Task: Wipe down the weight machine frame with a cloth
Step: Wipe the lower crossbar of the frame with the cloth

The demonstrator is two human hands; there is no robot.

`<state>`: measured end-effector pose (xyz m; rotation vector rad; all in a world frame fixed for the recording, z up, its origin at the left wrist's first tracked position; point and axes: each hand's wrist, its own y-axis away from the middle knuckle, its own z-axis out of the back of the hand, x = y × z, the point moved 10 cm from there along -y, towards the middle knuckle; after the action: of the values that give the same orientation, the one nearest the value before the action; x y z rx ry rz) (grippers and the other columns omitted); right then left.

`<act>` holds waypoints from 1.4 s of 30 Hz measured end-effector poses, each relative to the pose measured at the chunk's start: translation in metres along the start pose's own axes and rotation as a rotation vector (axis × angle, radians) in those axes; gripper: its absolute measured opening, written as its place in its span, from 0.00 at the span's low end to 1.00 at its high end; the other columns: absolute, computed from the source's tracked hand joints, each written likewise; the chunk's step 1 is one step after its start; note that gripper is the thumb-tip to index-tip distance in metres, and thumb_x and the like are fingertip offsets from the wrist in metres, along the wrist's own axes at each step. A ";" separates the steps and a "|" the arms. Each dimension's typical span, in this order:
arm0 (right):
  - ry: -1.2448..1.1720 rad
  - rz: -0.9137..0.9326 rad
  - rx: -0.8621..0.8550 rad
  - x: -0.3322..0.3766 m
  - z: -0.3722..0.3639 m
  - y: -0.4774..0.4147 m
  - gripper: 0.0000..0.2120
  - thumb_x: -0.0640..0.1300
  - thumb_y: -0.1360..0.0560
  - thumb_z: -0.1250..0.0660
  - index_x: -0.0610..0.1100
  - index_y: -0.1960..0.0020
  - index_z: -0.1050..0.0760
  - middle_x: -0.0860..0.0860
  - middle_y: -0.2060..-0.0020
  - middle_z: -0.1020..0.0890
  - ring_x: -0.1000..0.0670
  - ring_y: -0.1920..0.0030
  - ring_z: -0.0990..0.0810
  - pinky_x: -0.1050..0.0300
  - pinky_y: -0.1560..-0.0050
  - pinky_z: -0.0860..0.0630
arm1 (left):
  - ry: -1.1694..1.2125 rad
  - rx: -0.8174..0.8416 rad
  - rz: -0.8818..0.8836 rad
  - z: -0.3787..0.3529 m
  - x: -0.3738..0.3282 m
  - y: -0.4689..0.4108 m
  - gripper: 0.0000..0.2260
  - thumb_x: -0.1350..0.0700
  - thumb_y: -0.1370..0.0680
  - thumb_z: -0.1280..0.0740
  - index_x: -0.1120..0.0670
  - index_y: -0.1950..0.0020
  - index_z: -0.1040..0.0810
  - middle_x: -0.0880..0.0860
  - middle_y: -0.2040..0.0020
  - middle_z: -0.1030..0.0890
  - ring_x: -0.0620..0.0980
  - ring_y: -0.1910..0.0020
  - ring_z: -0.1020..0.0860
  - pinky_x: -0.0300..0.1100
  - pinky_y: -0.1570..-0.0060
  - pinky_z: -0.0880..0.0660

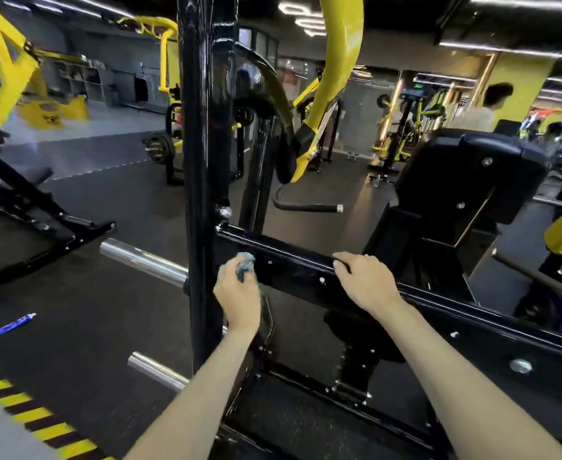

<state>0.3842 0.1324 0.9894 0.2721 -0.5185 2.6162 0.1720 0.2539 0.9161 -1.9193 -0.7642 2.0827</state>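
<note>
A black weight machine frame fills the middle: a tall upright post (203, 161) and a sloping crossbar (292, 260) that runs down to the right. My left hand (238, 293) grips a bunched grey-blue cloth (245, 264) and holds it against the crossbar, right beside the post. My right hand (362, 280) rests on the crossbar's top edge further right, with its fingers hooked over the edge.
Two chrome weight pegs (141, 260) (156, 370) stick out left of the post. A black pad (478, 174) and a yellow arm (336, 78) stand behind. A blue tube (9, 327) lies on the floor at left. A person (485, 107) stands far right.
</note>
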 end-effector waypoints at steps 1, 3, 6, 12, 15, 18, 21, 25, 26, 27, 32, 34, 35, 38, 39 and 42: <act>-0.041 0.014 0.044 -0.002 0.001 -0.003 0.16 0.48 0.18 0.45 0.50 0.33 0.25 0.51 0.38 0.21 0.43 0.34 0.27 0.53 0.34 0.33 | -0.014 0.012 0.023 -0.004 -0.004 0.003 0.13 0.72 0.29 0.33 0.60 0.48 0.19 0.56 0.54 0.20 0.49 0.54 0.23 0.37 0.47 0.26; -0.080 0.026 0.113 -0.006 -0.001 -0.007 0.16 0.48 0.18 0.43 0.51 0.32 0.27 0.52 0.35 0.22 0.45 0.33 0.29 0.51 0.36 0.31 | -0.027 0.182 -0.162 -0.030 -0.037 0.025 0.13 0.72 0.30 0.34 0.60 0.49 0.19 0.54 0.55 0.20 0.46 0.55 0.24 0.38 0.50 0.27; -0.009 0.044 0.128 -0.005 -0.005 -0.006 0.17 0.50 0.17 0.46 0.52 0.30 0.30 0.51 0.35 0.23 0.43 0.35 0.27 0.49 0.38 0.31 | -0.050 0.296 -0.268 -0.038 -0.041 0.027 0.16 0.72 0.30 0.35 0.59 0.47 0.19 0.52 0.52 0.20 0.45 0.53 0.23 0.35 0.50 0.27; 0.095 0.067 0.058 0.000 -0.005 -0.002 0.18 0.49 0.17 0.49 0.52 0.29 0.31 0.50 0.39 0.22 0.45 0.39 0.25 0.52 0.44 0.31 | -0.142 0.141 -0.029 -0.020 -0.022 0.019 0.12 0.70 0.28 0.33 0.59 0.48 0.19 0.55 0.53 0.19 0.52 0.53 0.21 0.37 0.48 0.28; 0.165 0.110 0.017 0.003 -0.004 0.002 0.18 0.50 0.17 0.50 0.51 0.30 0.32 0.49 0.42 0.21 0.45 0.42 0.23 0.52 0.48 0.29 | -0.150 0.282 -0.151 -0.037 -0.033 0.029 0.12 0.69 0.27 0.33 0.57 0.47 0.19 0.52 0.51 0.20 0.47 0.54 0.22 0.25 0.52 0.33; 0.198 0.145 -0.008 0.005 -0.004 0.005 0.19 0.49 0.17 0.51 0.49 0.30 0.31 0.49 0.45 0.21 0.45 0.45 0.23 0.53 0.51 0.29 | -0.104 0.041 0.148 -0.006 0.001 0.003 0.10 0.67 0.25 0.33 0.58 0.46 0.19 0.55 0.50 0.19 0.52 0.49 0.21 0.34 0.47 0.29; 0.232 0.162 -0.027 0.007 -0.004 0.006 0.19 0.49 0.17 0.52 0.48 0.31 0.31 0.49 0.46 0.21 0.46 0.46 0.22 0.53 0.52 0.29 | -0.173 0.176 -0.129 -0.029 -0.043 0.026 0.12 0.70 0.27 0.33 0.59 0.47 0.19 0.55 0.53 0.20 0.50 0.54 0.22 0.34 0.51 0.30; 0.237 0.180 -0.055 0.007 -0.003 0.006 0.20 0.49 0.17 0.52 0.48 0.30 0.32 0.50 0.45 0.21 0.47 0.46 0.23 0.54 0.52 0.30 | -0.208 0.195 -0.147 -0.027 -0.031 0.012 0.13 0.69 0.25 0.34 0.58 0.44 0.20 0.54 0.51 0.21 0.52 0.52 0.22 0.37 0.48 0.28; 0.243 0.184 -0.060 0.007 -0.003 0.006 0.20 0.49 0.17 0.52 0.48 0.30 0.32 0.50 0.46 0.21 0.47 0.46 0.23 0.55 0.52 0.30 | -0.213 0.129 -0.008 -0.015 -0.016 0.002 0.13 0.69 0.25 0.35 0.57 0.44 0.19 0.54 0.51 0.20 0.53 0.51 0.22 0.43 0.45 0.27; 0.248 0.184 -0.066 0.007 -0.003 0.006 0.19 0.49 0.17 0.52 0.48 0.30 0.31 0.50 0.46 0.21 0.47 0.46 0.23 0.55 0.52 0.30 | -0.226 0.094 0.067 -0.011 -0.009 0.000 0.13 0.68 0.25 0.35 0.57 0.44 0.19 0.54 0.51 0.20 0.54 0.50 0.22 0.47 0.44 0.26; 0.247 0.195 -0.096 0.008 -0.003 0.007 0.20 0.49 0.17 0.51 0.46 0.29 0.32 0.49 0.45 0.20 0.47 0.46 0.22 0.54 0.53 0.28 | -0.255 0.313 -0.288 -0.038 -0.051 0.034 0.13 0.70 0.27 0.34 0.59 0.45 0.20 0.54 0.50 0.21 0.51 0.54 0.21 0.45 0.52 0.24; 0.263 0.203 -0.095 0.008 -0.004 0.006 0.20 0.49 0.17 0.52 0.46 0.29 0.32 0.49 0.45 0.21 0.47 0.46 0.22 0.54 0.53 0.29 | -0.260 0.184 -0.113 -0.024 -0.028 0.010 0.13 0.69 0.25 0.35 0.58 0.44 0.20 0.54 0.51 0.21 0.53 0.53 0.21 0.47 0.50 0.24; 0.267 0.205 -0.096 0.009 -0.004 0.006 0.20 0.49 0.17 0.52 0.46 0.29 0.32 0.49 0.45 0.21 0.47 0.46 0.22 0.54 0.53 0.29 | -0.261 0.110 -0.012 -0.015 -0.018 0.003 0.12 0.68 0.25 0.35 0.58 0.44 0.20 0.54 0.51 0.21 0.53 0.53 0.22 0.46 0.48 0.25; 0.270 0.205 -0.098 0.009 -0.005 0.006 0.20 0.49 0.17 0.51 0.45 0.30 0.31 0.48 0.46 0.20 0.46 0.47 0.22 0.54 0.54 0.28 | -0.296 0.228 -0.167 -0.032 -0.043 0.025 0.12 0.70 0.26 0.35 0.59 0.46 0.20 0.55 0.51 0.21 0.52 0.54 0.22 0.34 0.53 0.30; 0.277 0.209 -0.105 0.009 -0.005 0.008 0.20 0.49 0.17 0.51 0.45 0.30 0.31 0.48 0.47 0.20 0.46 0.47 0.22 0.54 0.54 0.28 | -0.309 0.303 -0.282 -0.041 -0.051 0.037 0.13 0.70 0.27 0.35 0.59 0.46 0.21 0.55 0.51 0.21 0.51 0.55 0.22 0.37 0.55 0.28; 0.274 0.208 -0.104 0.007 -0.005 0.007 0.20 0.49 0.17 0.52 0.46 0.30 0.31 0.49 0.46 0.20 0.47 0.47 0.22 0.54 0.54 0.28 | -0.268 0.209 -0.163 -0.028 -0.030 0.011 0.12 0.69 0.25 0.35 0.59 0.44 0.20 0.55 0.50 0.21 0.52 0.53 0.21 0.40 0.52 0.26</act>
<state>0.3742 0.1319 0.9845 -0.1821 -0.6102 2.7534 0.2050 0.2362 0.9358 -1.4411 -0.6955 2.2422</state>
